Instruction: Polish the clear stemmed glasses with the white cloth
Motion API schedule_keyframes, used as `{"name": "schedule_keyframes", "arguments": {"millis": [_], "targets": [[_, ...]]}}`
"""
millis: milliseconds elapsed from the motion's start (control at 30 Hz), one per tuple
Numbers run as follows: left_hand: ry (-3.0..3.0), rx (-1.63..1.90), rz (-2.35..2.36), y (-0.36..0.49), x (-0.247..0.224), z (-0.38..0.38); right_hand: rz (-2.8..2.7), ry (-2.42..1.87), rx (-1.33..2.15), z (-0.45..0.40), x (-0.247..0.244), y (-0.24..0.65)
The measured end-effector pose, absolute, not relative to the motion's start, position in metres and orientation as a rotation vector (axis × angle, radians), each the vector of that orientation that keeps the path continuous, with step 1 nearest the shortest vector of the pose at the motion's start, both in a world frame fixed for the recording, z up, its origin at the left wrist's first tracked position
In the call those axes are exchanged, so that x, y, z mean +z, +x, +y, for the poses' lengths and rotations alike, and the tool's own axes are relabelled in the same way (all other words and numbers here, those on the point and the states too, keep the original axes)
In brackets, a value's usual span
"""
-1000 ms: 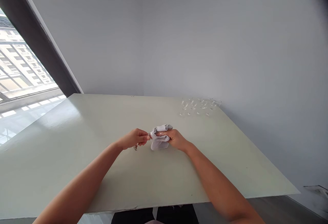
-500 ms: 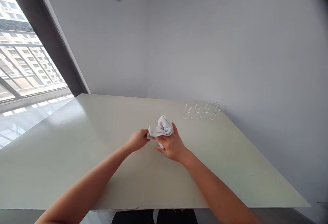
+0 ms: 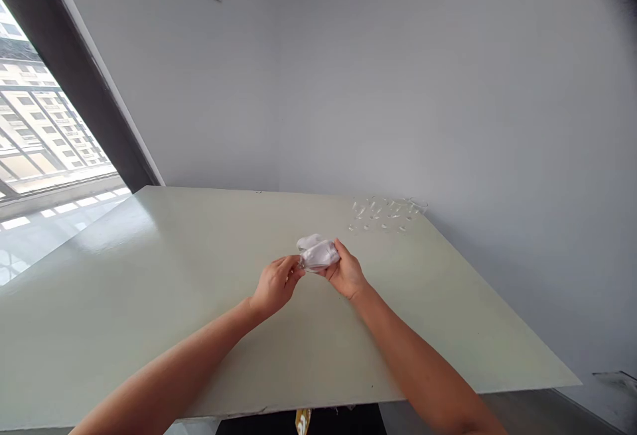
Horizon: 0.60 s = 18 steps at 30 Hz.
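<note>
Over the middle of a pale green table, your left hand and right hand close their fingers on a bunched white cloth, something clear glinting at its left end, a row of clear glasses near the far edge, off to your right.

A cloth between the left hand and right hand, over the table, glasses at the table's back right, wall behind, window on the left
</note>
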<state>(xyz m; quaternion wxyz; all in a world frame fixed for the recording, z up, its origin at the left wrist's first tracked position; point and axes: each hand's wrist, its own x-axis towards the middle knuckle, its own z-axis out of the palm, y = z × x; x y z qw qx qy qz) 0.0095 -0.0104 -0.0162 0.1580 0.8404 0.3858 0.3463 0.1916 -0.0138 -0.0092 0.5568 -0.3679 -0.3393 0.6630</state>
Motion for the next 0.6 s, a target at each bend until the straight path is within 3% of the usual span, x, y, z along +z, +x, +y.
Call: {"name": "schedule_keyframes", "arguments": {"millis": [133,267,367,467,600], "targets": [[1.901,0.956,1.318,0.012,-0.018,-0.006,-1.126,-0.863,1.253,-0.039,-0.012,0.162],[1.529,0.871,1.178,0.018,-0.020,-0.010,-1.804,-1.002,0.593,-0.053,-0.020,0.152],[1.315,0.959,1.064,0.020,-0.018,-0.013,-2.094,-0.986,0.368,-0.050,-0.026,0.155],[1.099,1.070,0.993,0.017,-0.013,-0.009,-2.004,-0.969,0.547,-0.045,-0.026,0.158],[1.046,1.144,0.928,0.014,-0.012,-0.005,-1.483,-1.002,1.022,-0.046,-0.023,0.155]]}}
